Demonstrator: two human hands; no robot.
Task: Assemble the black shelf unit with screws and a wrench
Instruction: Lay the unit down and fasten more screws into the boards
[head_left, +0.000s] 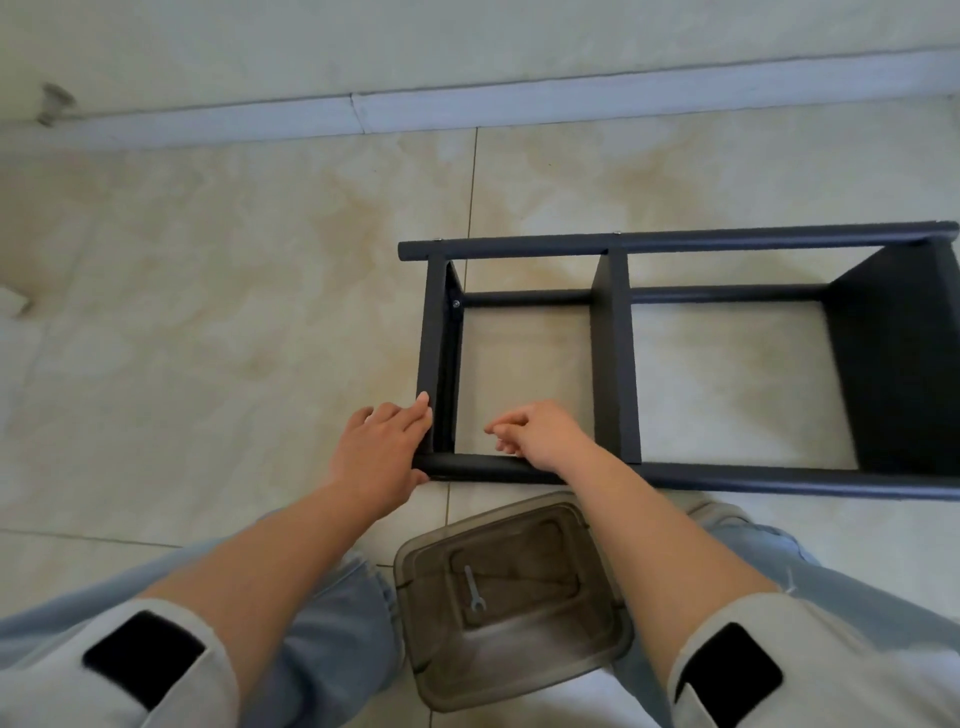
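While the person knelt on a glossy tiled floor (208, 312) of pale cream stone with faint tan mottling, the black shelf unit (613, 353) lay on its side ahead of them and to the right, its long round posts running left to right and its flat shelf panels standing on edge between them. Thin dark grout lines crossed the tiles, one running away from the viewer under the left end of the unit. Along the far edge of the floor ran a white baseboard (467, 106) at the foot of a light wall, and a small pale scrap (13, 301) lay on the tiles at the far left. The left hand (384, 447) gripped the near left corner of the unit, its fingers laid up against the outer face of the end panel and its thumb down by the end of the near post. The right hand (535, 434) rested on that same near post just to the right, its fingers loosely curled with the tips drawn together; whether they pinched a screw I could not tell. Between the knees, just nearer than the post, sat a smoky translucent plastic container (597, 660) on the floor, and a small silver wrench (474, 595) lay inside it. Light blue trousers and pale grey sleeves with black patches filled the bottom edge.
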